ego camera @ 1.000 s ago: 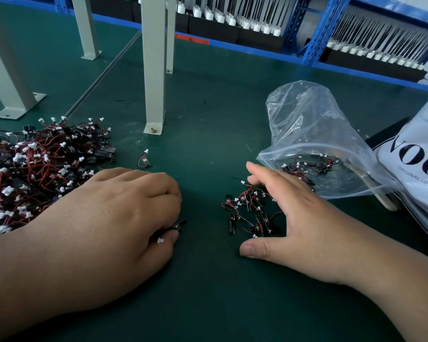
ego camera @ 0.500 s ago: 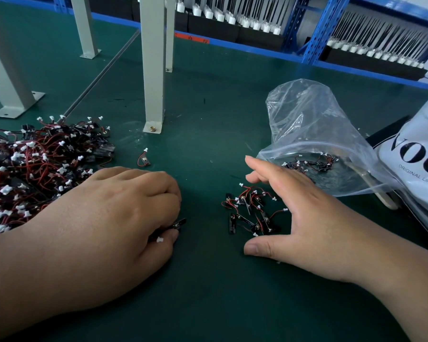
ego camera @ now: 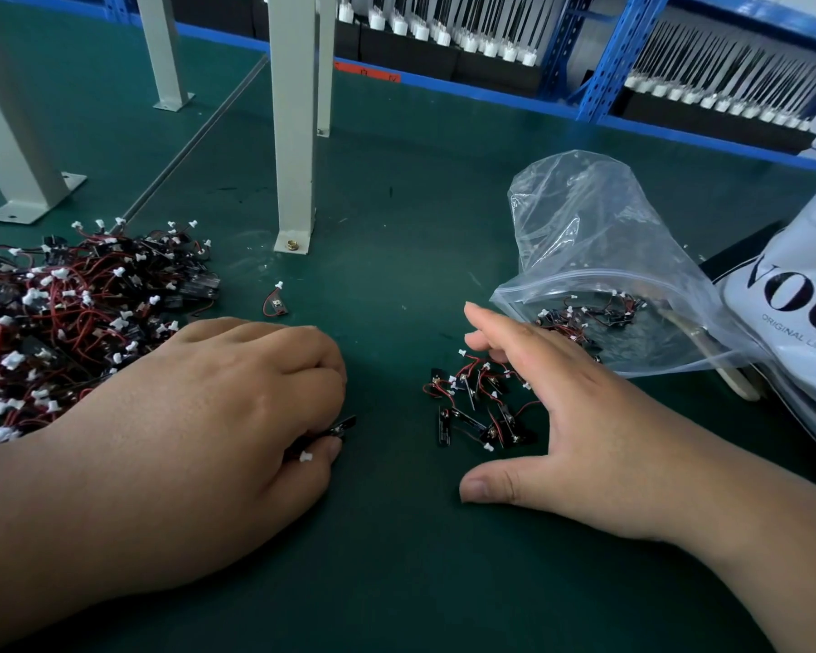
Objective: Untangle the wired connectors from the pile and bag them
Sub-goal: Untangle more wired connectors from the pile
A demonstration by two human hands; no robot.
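One connector (ego camera: 343, 426), mostly hidden in left hand (ego camera: 199, 417)

The pile (ego camera: 67, 318) lay at the left edge of the bench (ego camera: 396, 205), a cluster (ego camera: 481, 407) mid-bench, the bag (ego camera: 599, 247) behind-right of it, seemingly holding connectors (ego camera: 585, 318).

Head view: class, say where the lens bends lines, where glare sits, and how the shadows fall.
Head view: the left white post leans while the middle post stands nearly straight, wide-angle distortion; head view: glints on the creased clear bag partly veil the connectors inside; head view: even light, faint shadows under left hand and right hand.
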